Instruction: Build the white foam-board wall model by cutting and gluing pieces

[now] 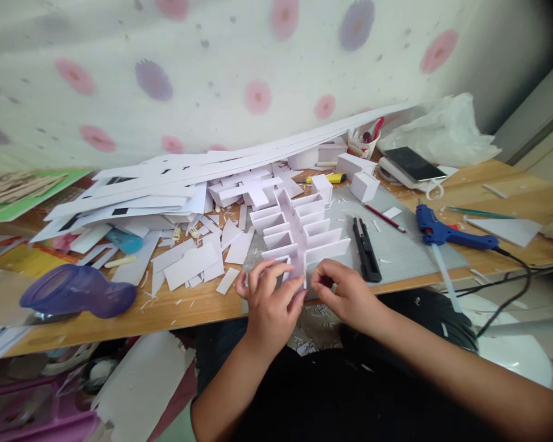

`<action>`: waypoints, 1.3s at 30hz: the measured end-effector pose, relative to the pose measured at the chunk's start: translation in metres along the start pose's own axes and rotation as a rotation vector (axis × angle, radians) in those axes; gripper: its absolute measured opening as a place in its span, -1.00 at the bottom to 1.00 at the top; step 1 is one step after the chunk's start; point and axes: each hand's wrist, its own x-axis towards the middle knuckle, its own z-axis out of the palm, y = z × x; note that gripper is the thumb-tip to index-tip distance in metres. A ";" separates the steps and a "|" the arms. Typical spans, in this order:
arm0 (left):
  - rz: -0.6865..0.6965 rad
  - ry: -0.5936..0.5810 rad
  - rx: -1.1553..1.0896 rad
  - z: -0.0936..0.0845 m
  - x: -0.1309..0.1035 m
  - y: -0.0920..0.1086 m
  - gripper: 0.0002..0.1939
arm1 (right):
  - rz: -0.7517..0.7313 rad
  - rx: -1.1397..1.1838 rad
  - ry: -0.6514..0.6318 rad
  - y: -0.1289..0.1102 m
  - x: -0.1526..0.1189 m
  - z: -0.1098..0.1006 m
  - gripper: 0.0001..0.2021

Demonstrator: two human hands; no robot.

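A white foam-board model (298, 230) with a long central channel and several side walls stands on the grey cutting mat (396, 261) near the table's front edge. My left hand (271, 301) is at its near left end, fingers bent, with thumb and index finger closed on the near end of the model. Just right of that end is my right hand (341, 291), its fingers curled together near the model; whatever they may hold is too small to make out. A black utility knife (366, 248) lies on the mat to the right.
White offcuts (191, 264) and a purple vase-like container (78, 291) lie to the left. Long white sheets (166, 184) are piled behind. On the right are a blue glue gun (451, 233) with its cable, a red pencil (384, 218) and a phone (415, 164).
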 end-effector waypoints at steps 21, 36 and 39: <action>-0.023 -0.067 -0.050 -0.014 0.011 0.004 -0.84 | -0.152 0.146 -0.388 -0.017 -0.021 -0.018 -0.83; -0.188 -0.259 0.181 -0.002 0.044 0.030 -0.88 | -0.163 0.044 -0.391 0.002 -0.045 -0.041 -0.84; -0.185 -0.202 0.118 -0.006 0.046 0.026 -0.87 | -0.181 0.037 -0.393 0.006 -0.049 -0.045 -0.84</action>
